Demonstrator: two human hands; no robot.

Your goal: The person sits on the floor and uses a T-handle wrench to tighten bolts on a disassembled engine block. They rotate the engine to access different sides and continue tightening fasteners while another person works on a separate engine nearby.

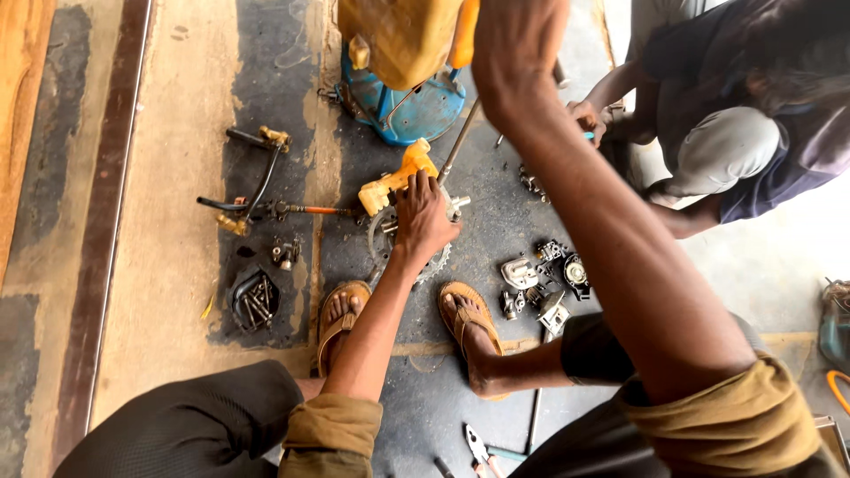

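Fingers of left hand press closed on gear beneath the palm.

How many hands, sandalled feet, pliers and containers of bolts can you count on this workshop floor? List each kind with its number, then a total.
Hands: 3 (left hand, right hand, co-worker's hand)
Sandalled feet: 2 (left foot, right foot)
Pliers: 1
Container of bolts: 1
Total: 7
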